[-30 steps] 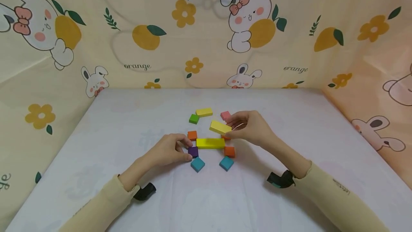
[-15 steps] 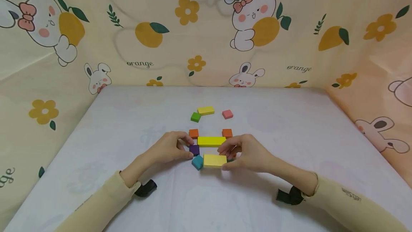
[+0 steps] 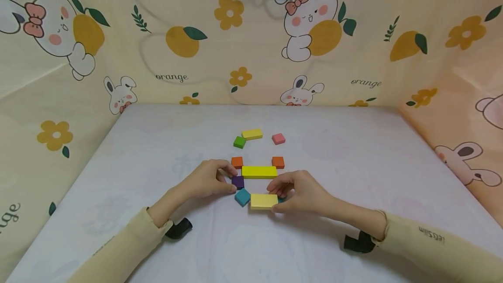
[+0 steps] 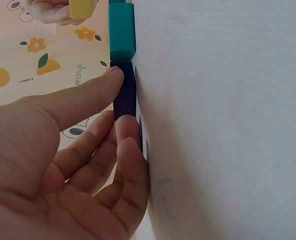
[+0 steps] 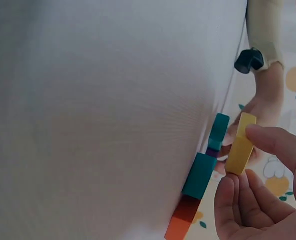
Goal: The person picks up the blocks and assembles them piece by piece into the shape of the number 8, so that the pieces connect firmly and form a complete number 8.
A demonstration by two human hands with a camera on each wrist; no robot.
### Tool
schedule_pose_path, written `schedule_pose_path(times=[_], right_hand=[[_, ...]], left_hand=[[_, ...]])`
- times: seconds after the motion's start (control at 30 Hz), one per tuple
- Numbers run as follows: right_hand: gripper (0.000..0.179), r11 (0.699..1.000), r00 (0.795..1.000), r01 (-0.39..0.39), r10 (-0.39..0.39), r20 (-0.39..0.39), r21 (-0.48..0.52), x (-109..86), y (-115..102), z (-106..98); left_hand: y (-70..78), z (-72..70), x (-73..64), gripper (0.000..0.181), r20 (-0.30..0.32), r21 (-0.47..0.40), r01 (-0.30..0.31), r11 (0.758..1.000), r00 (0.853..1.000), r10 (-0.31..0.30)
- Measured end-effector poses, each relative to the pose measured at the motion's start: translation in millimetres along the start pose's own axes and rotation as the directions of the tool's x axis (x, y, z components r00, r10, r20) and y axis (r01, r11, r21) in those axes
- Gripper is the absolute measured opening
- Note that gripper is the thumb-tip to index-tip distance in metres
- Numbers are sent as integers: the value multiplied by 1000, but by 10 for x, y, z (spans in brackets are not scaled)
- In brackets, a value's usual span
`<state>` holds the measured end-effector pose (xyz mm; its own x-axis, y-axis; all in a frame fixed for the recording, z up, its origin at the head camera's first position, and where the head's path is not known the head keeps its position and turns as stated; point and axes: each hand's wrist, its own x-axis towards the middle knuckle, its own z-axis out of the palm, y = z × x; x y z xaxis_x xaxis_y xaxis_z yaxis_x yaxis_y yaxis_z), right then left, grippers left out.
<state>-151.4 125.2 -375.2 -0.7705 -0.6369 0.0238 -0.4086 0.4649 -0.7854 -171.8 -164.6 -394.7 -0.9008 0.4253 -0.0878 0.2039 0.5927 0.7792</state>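
Note:
My left hand (image 3: 208, 179) pinches a small purple block (image 3: 237, 182) on the table between thumb and fingertips; the left wrist view shows the thumb at one end and fingers at the other. A teal block (image 3: 242, 197) sits turned at the purple block's near corner. My right hand (image 3: 300, 193) pinches a pale yellow block (image 5: 240, 145) at its right end, raised above the table between the teal blocks. The second teal block (image 5: 199, 175) is mostly hidden behind the right hand in the head view. Beyond the held block lies a bright yellow block (image 3: 259, 172).
Two orange blocks (image 3: 237, 162) flank the bright yellow one at its far corners; another orange block (image 5: 183, 220) shows in the right wrist view. Farther back lie a green block (image 3: 239, 142), a yellow block (image 3: 252, 134) and a pink block (image 3: 278, 139).
My right hand has brought the pale yellow block from beyond the bright yellow one toward me, down between the teal blocks. My left hand keeps its hold on the purple block.

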Motion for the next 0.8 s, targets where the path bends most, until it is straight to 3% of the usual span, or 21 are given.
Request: schedule_pose_path(times=[0.47,0.8], right_hand=[[33,996,999,-34,35,21,-84,24,-30,75],[34,981,999,1,8,44,-195,45,-68,81]], left_hand=[[20,7,8,31,4,-5,1,1000,1000,-1],[14,8,18,32,9,-14,2,1000,1000,-2]])
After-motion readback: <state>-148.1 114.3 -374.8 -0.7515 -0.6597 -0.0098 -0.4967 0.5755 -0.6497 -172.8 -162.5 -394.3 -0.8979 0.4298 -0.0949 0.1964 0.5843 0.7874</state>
